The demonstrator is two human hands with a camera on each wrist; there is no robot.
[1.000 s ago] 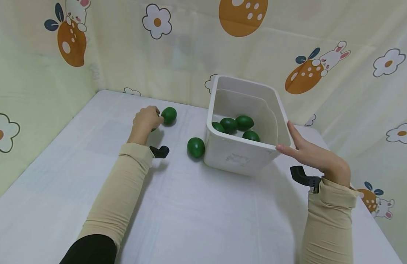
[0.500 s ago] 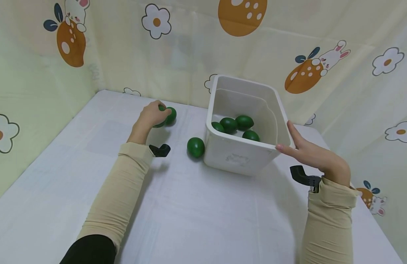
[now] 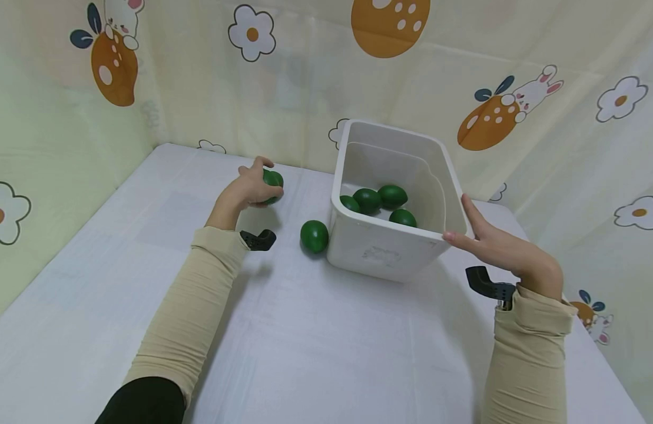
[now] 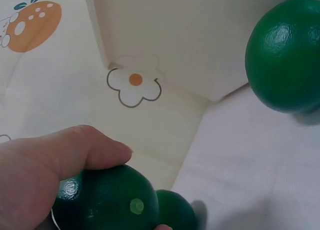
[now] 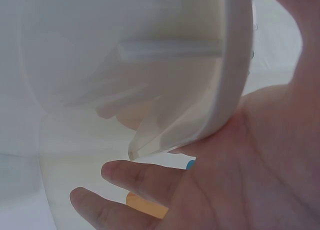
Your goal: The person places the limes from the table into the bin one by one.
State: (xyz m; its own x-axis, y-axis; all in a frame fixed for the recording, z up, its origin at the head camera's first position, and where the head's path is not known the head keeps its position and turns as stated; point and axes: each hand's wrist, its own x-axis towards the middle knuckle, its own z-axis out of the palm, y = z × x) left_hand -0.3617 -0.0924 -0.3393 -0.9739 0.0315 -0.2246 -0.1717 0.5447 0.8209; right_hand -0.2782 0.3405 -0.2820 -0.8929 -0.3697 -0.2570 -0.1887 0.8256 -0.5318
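Note:
Near the far left of the table, my left hand (image 3: pixel 251 185) holds a dark green lime (image 4: pixel 107 200) between thumb and fingers. Its pale stem scar faces the left wrist camera. A second lime (image 4: pixel 176 210) lies right behind the held one, partly hidden. Another lime (image 3: pixel 314 237) sits on the table just left of a white plastic bin (image 3: pixel 381 253). Several limes lie inside the bin, one lime (image 3: pixel 392 196) toward its back. Against the bin's right corner rests my right hand (image 3: pixel 503 253), its fingers straight along the outside and the thumb near the front rim.
A white cloth covers the table (image 3: pixel 315 353). Cream curtains (image 3: pixel 305 88) printed with flowers, rabbits and orange fruit close off the back and sides. The bin stands near the back edge.
My left hand has moved slightly right and away from me, bringing its lime against the neighbouring one, and its fingers have spread. The right hand and bin have stayed put.

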